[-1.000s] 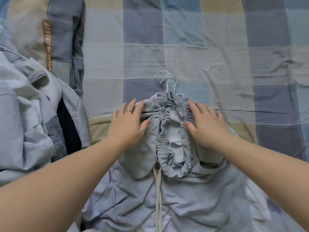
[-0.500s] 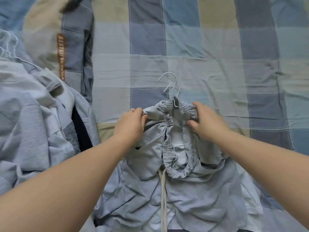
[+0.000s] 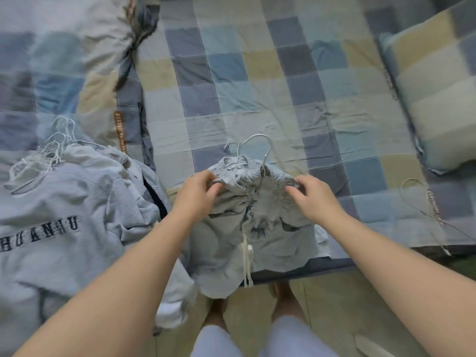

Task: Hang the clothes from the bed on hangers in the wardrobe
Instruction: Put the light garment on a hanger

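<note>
Shorts [image 3: 226, 243]: pale grey-blue, soft and creased, at the near edge of the bed [image 3: 257, 86], their lower part hanging over that edge; the elastic waistband is bunched in tight ruffles.
Drawstring [image 3: 246, 256]: flat white cord dangling from the waistband's middle.
Hangers [image 3: 260, 143]: two thin white wire hooks stick out above the waistband; the rest is hidden inside the cloth.
Left hand [image 3: 195, 199]: fingers curled, pinching the waistband's left end, fingertips buried in folds.
Right hand [image 3: 314, 202]: pinching the waistband's right end, apart from the left hand.
Pile [image 3: 64, 202]: grey garments along the bed's left edge, cut off by the frame; dark stitched lettering only partly readable; number of garments unclear.
Hooks [image 3: 56, 140]: blurred white wire tangle at the pile's far end, count unclear.
Loose hanger [image 3: 417, 202]: thin wire, faint against the cover near the bed's right near corner.
Pillow [image 3: 438, 99]: plump, checked, at the right edge, cut off.
Bed cover: wrinkled checks of blue, grey and beige.
</note>
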